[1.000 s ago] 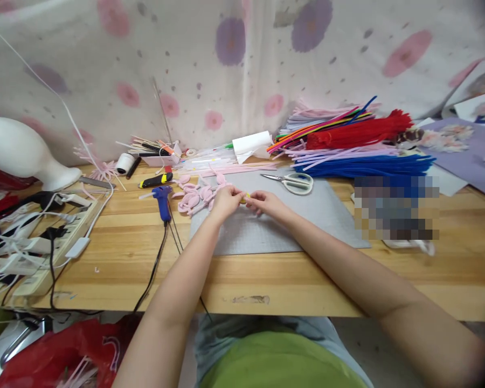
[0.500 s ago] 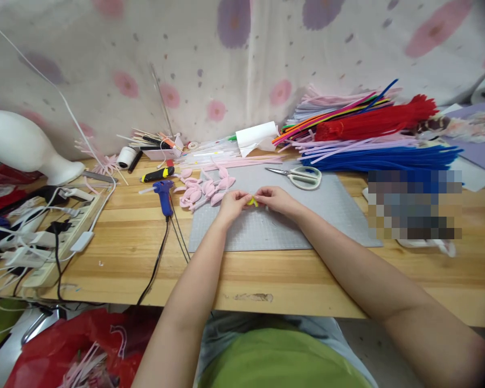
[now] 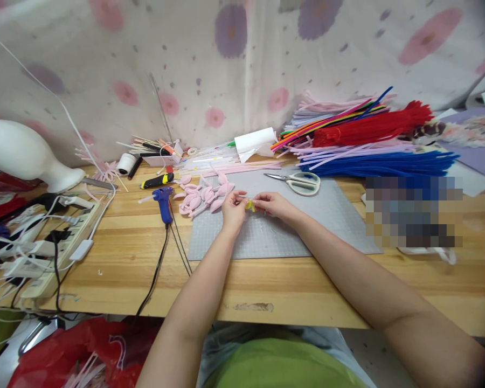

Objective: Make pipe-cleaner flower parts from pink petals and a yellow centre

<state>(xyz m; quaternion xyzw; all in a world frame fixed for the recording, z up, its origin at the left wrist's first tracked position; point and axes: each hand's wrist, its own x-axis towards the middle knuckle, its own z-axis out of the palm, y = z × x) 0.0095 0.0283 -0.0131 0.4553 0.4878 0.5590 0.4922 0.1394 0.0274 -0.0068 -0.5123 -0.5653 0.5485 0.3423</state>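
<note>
A small yellow piece of pipe cleaner point(image 3: 249, 205) is pinched between my two hands, above the grey cutting mat point(image 3: 283, 237). My left hand point(image 3: 234, 209) grips its left side with thumb and fingertips. From the right, my right hand point(image 3: 275, 206) pinches it the same way; the fingers partly cover it, so its full shape is hidden. Just left of my left hand lie several pink pipe-cleaner petal shapes point(image 3: 192, 200). Beyond my right hand, scissors point(image 3: 303, 183) rest on the mat, blades pointing left.
A blue glue gun point(image 3: 163, 203) and a yellow-black utility knife point(image 3: 157, 180) lie left of the mat. Blue point(image 3: 380, 163) and red pipe-cleaner bundles point(image 3: 372, 125) are piled at the back right. A crowded power strip point(image 3: 60, 248) and a white foam head point(image 3: 20, 153) occupy the left.
The view has tilted slightly upward, so the table sits lower in the picture. Both hands keep pinching the yellow piece, and the left hand has turned a little.
</note>
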